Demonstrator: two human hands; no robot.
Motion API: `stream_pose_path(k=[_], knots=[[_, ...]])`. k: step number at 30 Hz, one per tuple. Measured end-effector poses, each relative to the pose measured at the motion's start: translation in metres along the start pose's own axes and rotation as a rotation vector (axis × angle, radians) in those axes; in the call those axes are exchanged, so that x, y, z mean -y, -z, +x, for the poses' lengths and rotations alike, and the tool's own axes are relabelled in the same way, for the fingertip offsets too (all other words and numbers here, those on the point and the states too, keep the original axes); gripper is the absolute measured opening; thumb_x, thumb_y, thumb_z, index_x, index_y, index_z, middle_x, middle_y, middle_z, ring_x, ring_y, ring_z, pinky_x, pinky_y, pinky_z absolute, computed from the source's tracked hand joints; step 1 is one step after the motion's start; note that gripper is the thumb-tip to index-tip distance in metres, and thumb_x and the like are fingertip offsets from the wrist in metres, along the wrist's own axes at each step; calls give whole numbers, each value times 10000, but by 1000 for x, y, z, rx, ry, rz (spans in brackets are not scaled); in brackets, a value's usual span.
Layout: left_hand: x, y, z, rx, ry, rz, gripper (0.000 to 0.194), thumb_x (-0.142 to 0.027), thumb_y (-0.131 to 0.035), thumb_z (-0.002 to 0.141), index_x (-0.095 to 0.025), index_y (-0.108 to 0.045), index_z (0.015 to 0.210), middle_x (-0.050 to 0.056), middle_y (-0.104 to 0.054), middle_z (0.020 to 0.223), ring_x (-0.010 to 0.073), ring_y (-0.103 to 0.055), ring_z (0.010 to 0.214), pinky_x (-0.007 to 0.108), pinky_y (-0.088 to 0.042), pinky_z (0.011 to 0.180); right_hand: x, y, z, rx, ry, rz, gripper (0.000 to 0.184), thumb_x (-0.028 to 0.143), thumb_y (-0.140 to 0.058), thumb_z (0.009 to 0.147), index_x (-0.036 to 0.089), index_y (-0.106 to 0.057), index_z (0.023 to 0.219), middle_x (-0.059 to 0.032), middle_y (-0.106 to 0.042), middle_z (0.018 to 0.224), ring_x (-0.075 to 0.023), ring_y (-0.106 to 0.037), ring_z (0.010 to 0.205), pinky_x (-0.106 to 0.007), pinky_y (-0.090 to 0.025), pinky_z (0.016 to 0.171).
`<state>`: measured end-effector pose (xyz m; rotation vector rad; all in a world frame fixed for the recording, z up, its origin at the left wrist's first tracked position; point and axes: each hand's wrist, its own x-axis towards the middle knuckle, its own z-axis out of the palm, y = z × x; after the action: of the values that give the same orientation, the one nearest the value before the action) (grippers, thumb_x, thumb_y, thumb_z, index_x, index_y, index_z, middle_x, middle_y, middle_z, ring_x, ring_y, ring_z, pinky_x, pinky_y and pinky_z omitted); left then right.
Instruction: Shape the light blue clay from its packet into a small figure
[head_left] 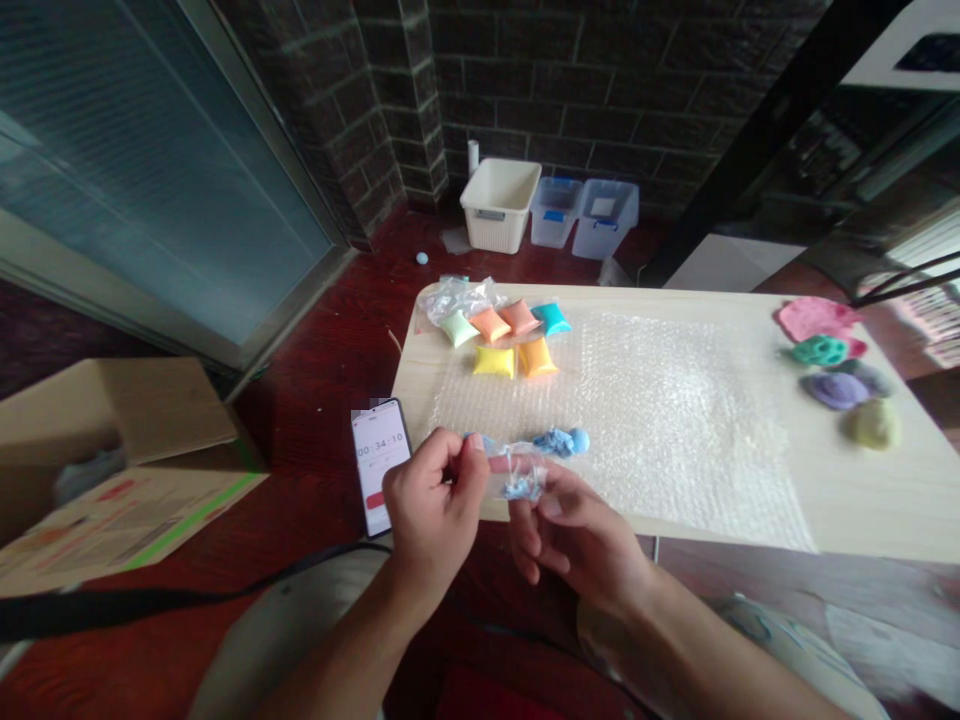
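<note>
Pale table [892,510], near edge: I've got left fingers [472,470] pinching a clear bag [529,480], right fingers [526,538] loosely parted against it; tugging could scatter blue bits [517,490].

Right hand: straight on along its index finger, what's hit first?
The clear bag with blue residue: the right hand already seems to be touching it. Next in line, the left hand. Depth between finger and bag is unclear.
</note>
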<state>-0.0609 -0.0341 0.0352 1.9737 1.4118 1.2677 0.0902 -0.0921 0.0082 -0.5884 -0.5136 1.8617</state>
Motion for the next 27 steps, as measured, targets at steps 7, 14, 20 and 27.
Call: stream_pose_path(k=[7,14,20,27], knots=[[0,0,0,83,-58,-14,395,-194,-625,960,-194,-483,591,-70,-437,493,74,-404,449,222,-317,477,18,0,-6,36,57,-543,169,302,-693,925,193,-703,1054,33,-597,705,-98,-482,557,-207,-361,496],[-2,2,-1,17,-102,23,372,-180,-621,953,-200,-485,607,-69,-434,496,79,-399,446,224,-323,474,28,-6,-13,11,279,-1108,152,180,-636,912,237,-622,1052,13,-586,758,-152,-522,633,-268,-414,543],[0,5,-1,-13,-58,-3,332,-178,-591,969,-205,-505,650,-64,-497,506,81,-464,447,210,-357,483,24,-3,-13,23,451,-1388,294,181,-628,916,230,-596,1205,-40,-657,872,-176,-576,660,-304,-458,568],[-3,6,-4,-16,-105,17,304,-184,-598,958,-206,-537,661,-57,-518,498,85,-473,427,213,-362,463,20,-9,-11,6,355,-1362,50,213,-630,920,213,-580,915,-12,-587,738,-152,-500,614,-279,-391,537]])
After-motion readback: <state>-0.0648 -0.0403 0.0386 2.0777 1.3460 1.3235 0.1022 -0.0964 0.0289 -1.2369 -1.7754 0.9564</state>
